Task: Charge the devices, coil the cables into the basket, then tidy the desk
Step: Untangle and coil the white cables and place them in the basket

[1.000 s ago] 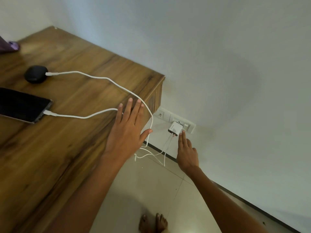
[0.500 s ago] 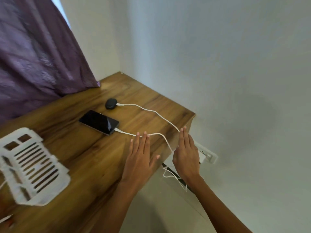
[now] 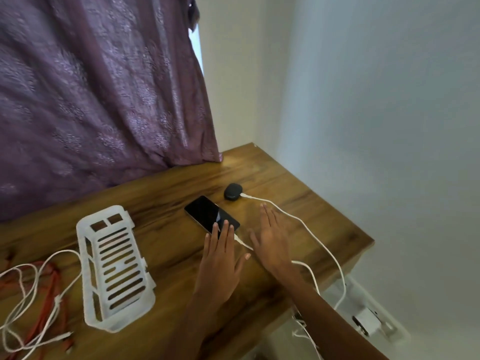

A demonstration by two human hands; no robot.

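Observation:
A black phone point(image 3: 207, 212) lies on the wooden desk point(image 3: 166, 255) with a white cable point(image 3: 242, 242) plugged into its near end. Beyond it sits a black earbud case point(image 3: 233, 191), joined by a second white cable point(image 3: 306, 229) that runs off the desk's right edge down to a white charger point(image 3: 368, 324) in the wall socket. My left hand point(image 3: 220, 263) is flat, its fingertips over the phone's near corner. My right hand point(image 3: 270, 240) is flat beside it, between the two cables. A white slotted basket point(image 3: 114, 268) stands to the left.
Loose white and red cables point(image 3: 39, 302) lie tangled at the desk's left end. A purple curtain point(image 3: 104, 87) hangs behind the desk and touches its back edge. A white wall point(image 3: 376, 126) runs along the right, with the desk's right edge close to it.
My view has swung up and left from the wall socket to the desk. My right hand left the charger and came over the desk; both hands moved forward toward the phone.

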